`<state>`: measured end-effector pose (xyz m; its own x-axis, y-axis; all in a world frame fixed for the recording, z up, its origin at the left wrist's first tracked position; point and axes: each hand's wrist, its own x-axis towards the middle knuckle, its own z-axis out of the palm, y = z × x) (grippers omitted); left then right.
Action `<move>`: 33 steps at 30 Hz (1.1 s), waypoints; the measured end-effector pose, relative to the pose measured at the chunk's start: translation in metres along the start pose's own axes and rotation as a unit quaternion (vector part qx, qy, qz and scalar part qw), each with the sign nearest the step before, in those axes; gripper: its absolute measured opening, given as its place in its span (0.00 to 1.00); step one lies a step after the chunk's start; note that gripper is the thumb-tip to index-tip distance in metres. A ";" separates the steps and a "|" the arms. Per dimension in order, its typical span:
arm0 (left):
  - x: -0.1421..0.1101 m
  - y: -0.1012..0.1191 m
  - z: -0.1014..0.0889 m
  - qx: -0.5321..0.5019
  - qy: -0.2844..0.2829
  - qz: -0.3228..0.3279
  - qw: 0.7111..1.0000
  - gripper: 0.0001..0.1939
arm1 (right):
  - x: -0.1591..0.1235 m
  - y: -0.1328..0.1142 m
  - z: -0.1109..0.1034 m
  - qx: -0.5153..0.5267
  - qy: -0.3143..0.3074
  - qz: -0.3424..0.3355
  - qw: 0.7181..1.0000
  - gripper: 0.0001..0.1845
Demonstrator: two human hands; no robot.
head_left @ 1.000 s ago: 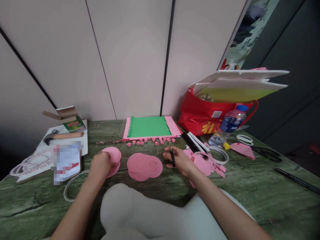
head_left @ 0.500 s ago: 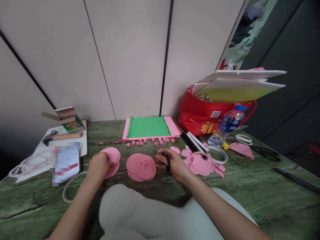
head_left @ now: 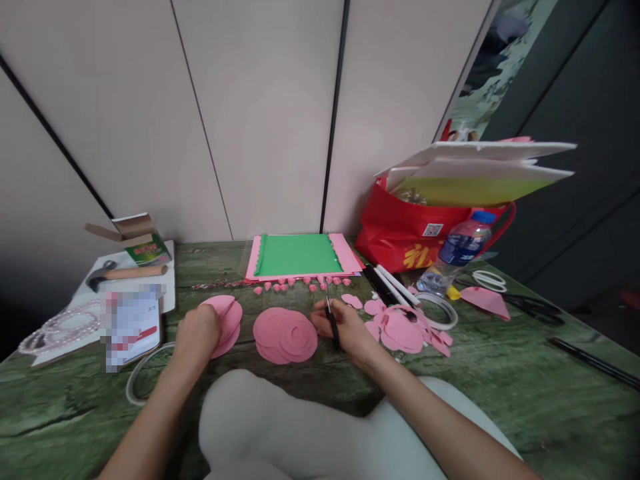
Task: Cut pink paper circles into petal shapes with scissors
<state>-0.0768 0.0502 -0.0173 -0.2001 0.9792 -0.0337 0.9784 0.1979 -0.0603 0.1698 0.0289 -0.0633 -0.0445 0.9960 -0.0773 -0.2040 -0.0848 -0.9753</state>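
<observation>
My left hand (head_left: 199, 333) is closed at the edge of a small pile of pink paper circles (head_left: 231, 328), with the top circle bent up against its fingers. The fingertips are partly hidden. In my right hand (head_left: 345, 327) is a pair of black-handled scissors (head_left: 332, 320), blades pointing away from me toward small pink rolled paper pieces (head_left: 313, 287) lined up behind. Between the hands lie overlapping pink paper spirals (head_left: 285, 337), just left of my right fingertips.
Right of my right hand are pink paper scraps (head_left: 403, 331), a tape roll (head_left: 437, 311), pens (head_left: 395, 285) and a water bottle (head_left: 453, 257) before a red bag (head_left: 390, 233). Green paper (head_left: 297, 253) lies at the back. A phone (head_left: 135, 327), hammer (head_left: 127, 272) and another tape roll (head_left: 134, 380) are left.
The top pink circle at my left hand has bent upward. The spiral nearest my right hand has shifted slightly right, and the scissors have tilted a little.
</observation>
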 end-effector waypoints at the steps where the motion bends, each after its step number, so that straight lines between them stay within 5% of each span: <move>1: 0.000 0.000 0.000 -0.002 0.003 -0.001 1.000 0.19 | 0.000 0.000 0.000 -0.001 -0.001 0.000 1.000 0.23; 33: -0.004 0.001 -0.003 -0.014 0.006 -0.001 1.000 0.15 | -0.004 -0.004 0.004 0.035 -0.018 0.062 0.997 0.23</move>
<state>-0.0747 0.0470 -0.0143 -0.2011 0.9793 -0.0213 0.9792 0.2004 -0.0325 0.1670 0.0249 -0.0584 -0.1078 0.9763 -0.1878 -0.2625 -0.2102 -0.9418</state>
